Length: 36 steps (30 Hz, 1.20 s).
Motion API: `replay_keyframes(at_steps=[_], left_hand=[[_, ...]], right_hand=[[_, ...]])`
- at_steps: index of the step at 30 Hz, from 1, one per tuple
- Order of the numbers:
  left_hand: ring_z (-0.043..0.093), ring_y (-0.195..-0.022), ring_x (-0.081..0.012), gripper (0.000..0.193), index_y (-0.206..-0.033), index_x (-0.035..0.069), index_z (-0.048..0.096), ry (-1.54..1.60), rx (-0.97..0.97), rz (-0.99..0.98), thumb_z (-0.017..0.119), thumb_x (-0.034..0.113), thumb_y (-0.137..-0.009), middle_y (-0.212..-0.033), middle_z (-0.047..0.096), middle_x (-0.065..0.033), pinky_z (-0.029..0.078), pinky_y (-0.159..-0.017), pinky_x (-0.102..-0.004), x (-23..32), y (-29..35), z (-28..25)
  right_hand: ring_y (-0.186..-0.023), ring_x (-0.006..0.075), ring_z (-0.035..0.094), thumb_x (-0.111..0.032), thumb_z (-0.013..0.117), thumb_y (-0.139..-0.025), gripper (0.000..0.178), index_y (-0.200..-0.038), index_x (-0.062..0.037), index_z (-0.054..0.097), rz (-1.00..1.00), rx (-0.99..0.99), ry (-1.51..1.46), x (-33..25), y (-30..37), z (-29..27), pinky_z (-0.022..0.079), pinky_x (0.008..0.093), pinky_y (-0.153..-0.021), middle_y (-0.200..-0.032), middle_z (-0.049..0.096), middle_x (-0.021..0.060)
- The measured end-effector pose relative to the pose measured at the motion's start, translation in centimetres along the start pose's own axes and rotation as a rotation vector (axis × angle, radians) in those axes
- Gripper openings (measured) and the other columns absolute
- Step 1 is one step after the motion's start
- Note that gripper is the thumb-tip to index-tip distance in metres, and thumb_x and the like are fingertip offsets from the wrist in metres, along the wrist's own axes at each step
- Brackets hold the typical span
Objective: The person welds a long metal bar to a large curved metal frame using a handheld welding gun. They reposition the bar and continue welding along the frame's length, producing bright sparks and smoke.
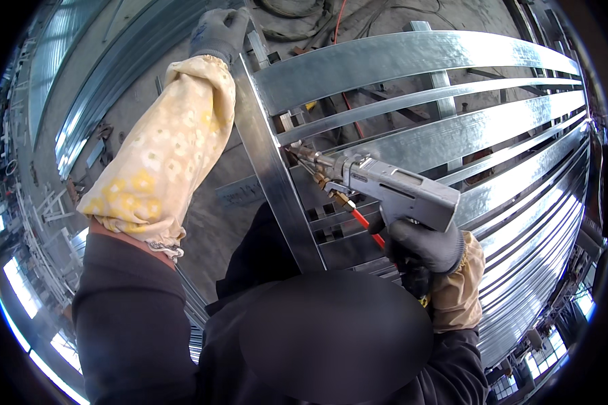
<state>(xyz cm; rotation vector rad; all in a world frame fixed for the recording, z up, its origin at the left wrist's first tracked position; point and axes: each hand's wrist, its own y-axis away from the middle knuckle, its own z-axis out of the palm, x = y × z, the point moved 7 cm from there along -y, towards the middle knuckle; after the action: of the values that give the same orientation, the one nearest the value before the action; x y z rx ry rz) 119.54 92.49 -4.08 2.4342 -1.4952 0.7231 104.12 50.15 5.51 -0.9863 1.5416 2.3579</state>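
Observation:
My right hand (pixel 427 244), in a grey glove, is wrapped round the grip of a silver pistol-shaped welding gun (pixel 402 189). Brass fittings and a red hose (pixel 360 218) run beneath the gun's barrel. Its nozzle points left, at the inner edge of a galvanized steel end bar (pixel 270 162), close to where a cross slat meets it. My left hand (pixel 219 34), gloved in grey too, is stretched far forward to the bar's far end. Its fingers look curled, but what they grip is hidden.
Galvanized slats (pixel 412 57) of varied width extend right from the end bar, with more steel lengths stacked below. Long metal profiles (pixel 125 74) lie on the concrete floor at left. Dark cables (pixel 297 30) and a red line lie beyond the frame.

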Motion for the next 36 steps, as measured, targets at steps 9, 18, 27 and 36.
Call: replay_keyframes(at_steps=[9,18,27,36], left_hand=[[0.046,-0.134,-0.0361,0.060,-0.129,0.010,0.064,-0.110,0.067,0.031,0.056,0.056,-0.092,-0.142,0.053,-0.0161,0.034,-0.114,-0.0458,-1.8,0.3,-0.3],[0.034,-0.143,-0.0358,0.078,-0.143,0.009,0.050,-0.281,-0.293,0.904,0.064,0.057,-0.082,-0.150,0.044,-0.0163,0.023,-0.119,-0.0497,18.1,19.8,-0.7],[0.019,-0.151,-0.0353,0.116,-0.156,0.004,0.023,-0.643,-0.543,0.810,0.066,0.074,-0.074,-0.162,0.023,-0.0196,0.013,-0.123,-0.0479,22.2,23.9,3.7],[0.023,-0.147,-0.0403,0.120,-0.157,0.010,0.018,-0.747,-0.670,0.780,0.078,0.064,-0.068,-0.155,0.024,-0.0254,0.019,-0.121,-0.0486,23.7,24.3,4.5]], right_hand=[[-0.065,0.0144,0.065,-0.008,0.067,-0.088,0.043,-0.128,0.0049,0.055,-0.197,0.132,-0.016,-1.3,6.6,-3.1,0.051,0.0274,-0.052,-0.091,0.069,0.0132],[-0.062,0.0148,0.064,-0.008,0.066,-0.086,0.053,-0.136,0.0030,0.051,-0.144,0.142,0.007,3.9,11.9,-3.7,0.051,0.0268,-0.051,-0.095,0.069,0.0139],[-0.064,0.0127,0.063,-0.008,0.067,-0.084,0.058,-0.138,0.0020,0.050,-0.134,0.187,-0.052,7.9,15.6,-4.9,0.051,0.0256,-0.054,-0.095,0.069,0.0120],[-0.073,0.0109,0.065,-0.008,0.068,-0.085,0.056,-0.138,-0.0008,0.051,-0.092,0.187,0.016,9.1,15.7,-5.5,0.053,0.0270,-0.062,-0.095,0.069,0.0078]])
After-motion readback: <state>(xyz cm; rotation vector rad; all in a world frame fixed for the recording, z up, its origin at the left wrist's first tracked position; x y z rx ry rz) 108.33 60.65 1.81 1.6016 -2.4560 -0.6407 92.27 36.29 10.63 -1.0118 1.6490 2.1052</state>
